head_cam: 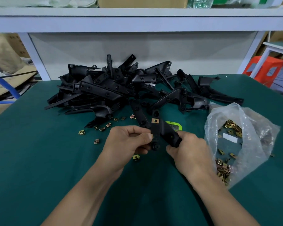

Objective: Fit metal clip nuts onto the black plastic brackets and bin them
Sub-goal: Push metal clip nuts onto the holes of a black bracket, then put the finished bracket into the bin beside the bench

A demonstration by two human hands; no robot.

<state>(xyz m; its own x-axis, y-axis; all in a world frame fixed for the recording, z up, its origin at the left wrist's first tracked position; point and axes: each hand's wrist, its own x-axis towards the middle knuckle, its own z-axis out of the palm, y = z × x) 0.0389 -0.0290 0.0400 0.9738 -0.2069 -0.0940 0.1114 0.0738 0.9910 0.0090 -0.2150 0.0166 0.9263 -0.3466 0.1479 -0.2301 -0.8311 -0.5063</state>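
Fingers (143, 136) of the left hand (127, 141) pinching a black bracket (165, 132) above the green surface (39, 160), right hand (189, 149) gripping its other end, one gold clip nut (155, 120) on it, bracket pile (114, 90) behind

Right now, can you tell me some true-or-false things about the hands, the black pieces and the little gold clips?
1. The left hand and the right hand both hold one black bracket. True.
2. A gold clip nut sits on that bracket's far end. True.
3. The plastic bag of clips lies left of the hands. False: it lies to their right.
4. The table mat is red. False: it is dark green.
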